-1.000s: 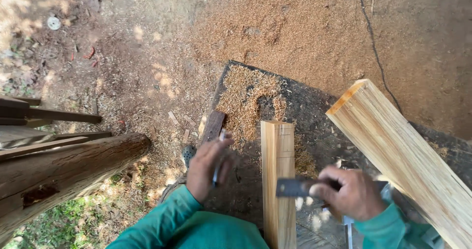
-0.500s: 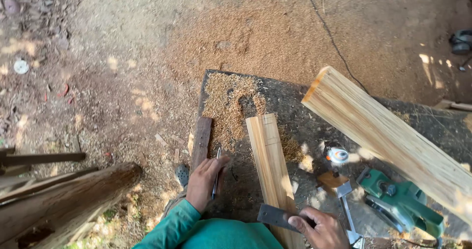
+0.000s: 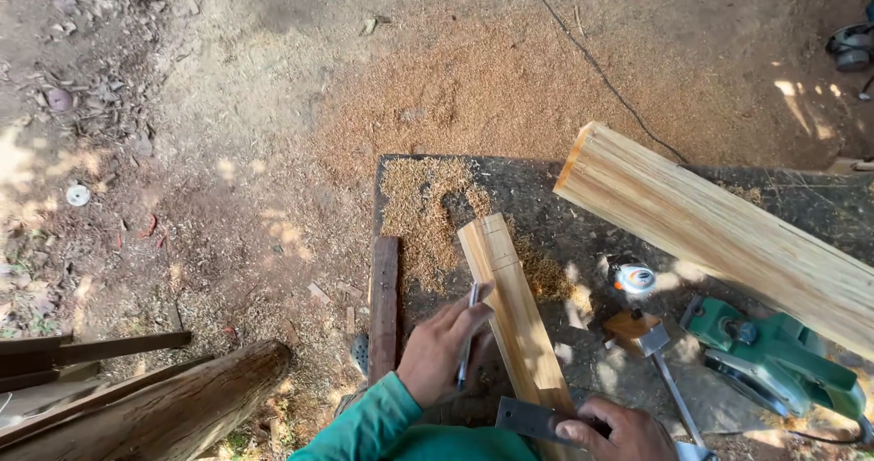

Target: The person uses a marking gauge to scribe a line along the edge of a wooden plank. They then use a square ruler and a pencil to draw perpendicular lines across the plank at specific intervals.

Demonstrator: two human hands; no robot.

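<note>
Lower centre of frame: left hand (image 3: 443, 347) pinches a pencil (image 3: 468, 335) against the narrow wood strip (image 3: 510, 311) lying on the dark surface (image 3: 583, 206). Right hand (image 3: 619, 432), bottom edge, grips a metal square (image 3: 528, 417) at the strip's near end. Green planer (image 3: 774, 361) lower right.

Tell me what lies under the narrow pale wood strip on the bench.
The narrow strip rests on the dark bench top, among sawdust. Its near end is crossed by a dark metal square held by the right hand; whatever lies directly beneath is hidden.
</note>
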